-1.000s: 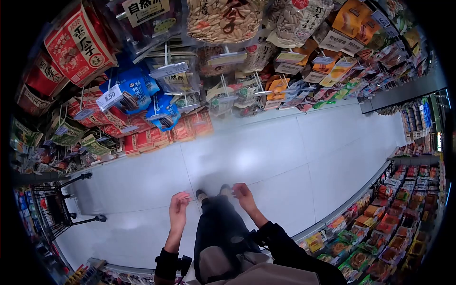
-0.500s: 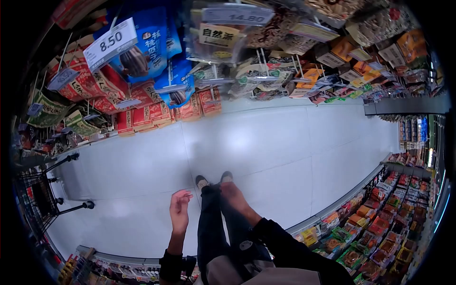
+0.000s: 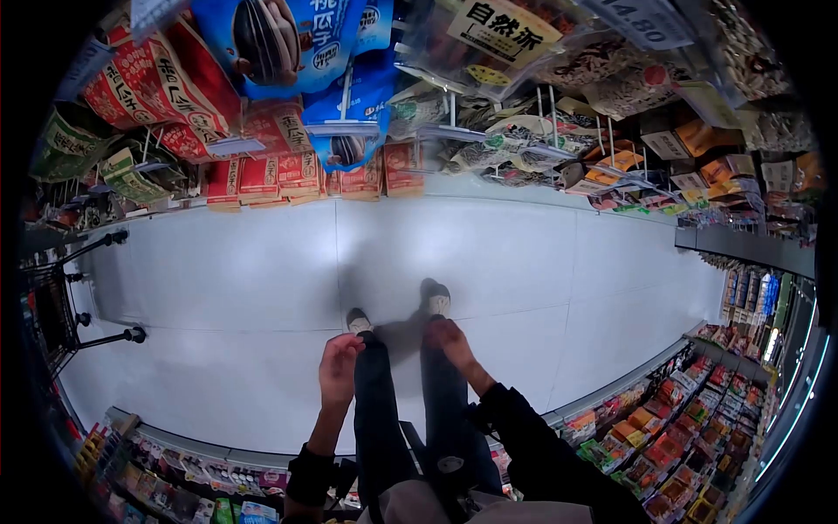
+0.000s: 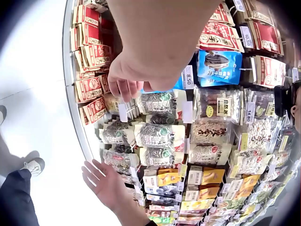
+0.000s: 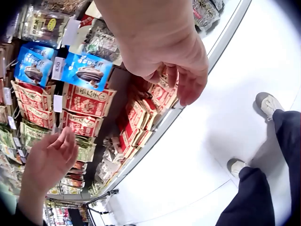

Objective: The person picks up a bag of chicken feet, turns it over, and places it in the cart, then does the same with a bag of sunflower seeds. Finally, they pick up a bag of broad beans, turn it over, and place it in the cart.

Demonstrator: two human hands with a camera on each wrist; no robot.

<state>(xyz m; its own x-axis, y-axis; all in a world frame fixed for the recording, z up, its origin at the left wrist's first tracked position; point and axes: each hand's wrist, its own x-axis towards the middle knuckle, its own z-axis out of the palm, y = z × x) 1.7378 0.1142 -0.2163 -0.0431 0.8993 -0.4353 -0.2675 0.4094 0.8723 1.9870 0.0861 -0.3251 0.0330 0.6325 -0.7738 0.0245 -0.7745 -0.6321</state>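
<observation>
My left hand [image 3: 339, 368] hangs over the floor in front of my legs, its fingers loosely bent and holding nothing. To its right, my right hand [image 3: 454, 346] is also empty, slightly blurred above my right leg. Ahead of both hands stands a snack rack with blue sunflower seed bags [image 3: 288, 44] and red-and-cream seed bags [image 3: 161, 83] on hooks. In the left wrist view the fingers overlap the rack from the camera's side, near clear bags of dark seeds [image 4: 160, 134]. Red bags [image 5: 136, 117] on the lowest shelf show behind the right hand in the right wrist view.
A dark wheeled cart [image 3: 57, 310] stands at the left end of the aisle. Behind me on the right is a shelf of packaged snacks [image 3: 672, 437]. Price tags [image 4: 188, 76] stick out from the hooks. Pale tiled floor [image 3: 524, 271] runs between the racks.
My feet have stepped apart and the view has shifted along the rack, bringing the blue bags nearer. My right hand swung inward, then slightly outward again. Both hands stay empty.
</observation>
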